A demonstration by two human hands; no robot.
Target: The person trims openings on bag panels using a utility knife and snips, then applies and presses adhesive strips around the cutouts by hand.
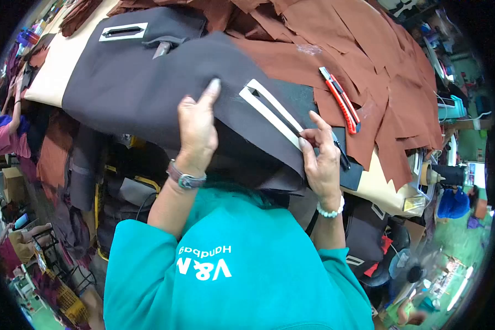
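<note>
A large dark grey panel of leather-like sheet [143,77] lies across the work surface, its near part lifted towards me. My left hand [197,124], with a watch on the wrist, grips the panel's edge, thumb on top and the other fingers mostly hidden. My right hand [322,154], wearing a bead bracelet, pinches the panel at the lower end of a white slotted strip [264,108]. The strip frames a long dark slit. A second white-framed slit [123,32] shows on dark grey material at the far left.
Brown sheet pieces [363,44] overlap across the back and right. A red utility knife [341,100] lies on them, right of my hand. A black pen-like tool [344,155] rests on a dark mat [351,177]. A metal-headed tool [162,48] pokes out at the panel's fold.
</note>
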